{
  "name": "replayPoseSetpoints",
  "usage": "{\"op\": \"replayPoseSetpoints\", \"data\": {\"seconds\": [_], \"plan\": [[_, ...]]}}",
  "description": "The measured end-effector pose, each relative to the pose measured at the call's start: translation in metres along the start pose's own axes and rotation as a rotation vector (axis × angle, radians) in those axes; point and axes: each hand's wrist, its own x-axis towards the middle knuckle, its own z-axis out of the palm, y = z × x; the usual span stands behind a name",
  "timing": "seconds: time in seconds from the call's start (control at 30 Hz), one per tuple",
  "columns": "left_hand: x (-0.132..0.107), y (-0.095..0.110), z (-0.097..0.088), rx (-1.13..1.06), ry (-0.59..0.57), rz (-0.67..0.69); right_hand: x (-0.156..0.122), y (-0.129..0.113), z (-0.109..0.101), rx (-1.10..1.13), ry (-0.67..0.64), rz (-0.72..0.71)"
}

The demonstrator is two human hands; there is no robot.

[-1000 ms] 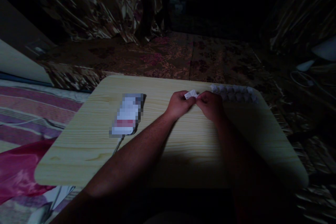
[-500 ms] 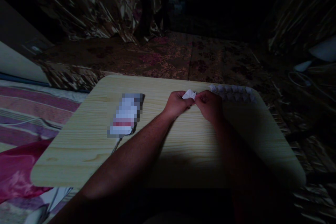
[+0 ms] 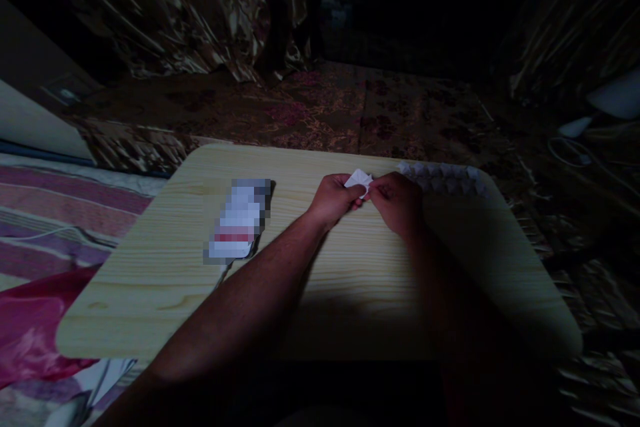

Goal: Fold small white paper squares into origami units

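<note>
A small folded piece of white paper [image 3: 358,178] is held above the far middle of the wooden table [image 3: 360,260]. My left hand [image 3: 331,200] grips it from the left, thumb lying across its face. At the paper's right corner, my right hand [image 3: 400,200] pinches the edge between closed fingertips. Part of the paper is hidden behind the fingers. Just beyond my right hand, several small folded paper pieces [image 3: 445,177] sit in two rows along the table's far right edge, dim in the shadow.
A blurred-out phone [image 3: 237,220] with a cable lies on the table's left side. A striped bed cover [image 3: 75,207] and a pink cloth [image 3: 40,327] are at the left. Behind the table is a patterned sofa cover [image 3: 300,110]; a white object with a cord [image 3: 575,127] is at the right.
The white paper has turned and tilted slightly in my fingers, and its flat face shows more. My left hand has shifted a little to the left; my right hand stays at the paper's corner.
</note>
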Motion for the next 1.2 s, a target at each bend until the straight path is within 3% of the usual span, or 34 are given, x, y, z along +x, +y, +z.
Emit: {"op": "replayPoseSetpoints", "data": {"seconds": [0.3,0.77,0.93,1.07,1.2], "plan": [[0.0,0.002,-0.001,-0.038,-0.001,-0.011,-0.001,0.009,0.005,-0.013,0.038,-0.163],[0.002,0.004,-0.004,-0.094,-0.042,-0.055,-0.002,0.005,0.003,-0.001,-0.018,-0.119],[0.003,0.004,-0.003,-0.092,-0.024,-0.058,-0.003,-0.003,0.004,0.17,-0.035,0.055],[0.002,0.005,-0.003,-0.115,-0.02,-0.05,0.0,-0.01,0.003,0.46,-0.016,0.332],[0.001,0.006,-0.002,-0.117,-0.002,-0.064,0.005,-0.014,-0.002,0.609,-0.134,0.534]]}}
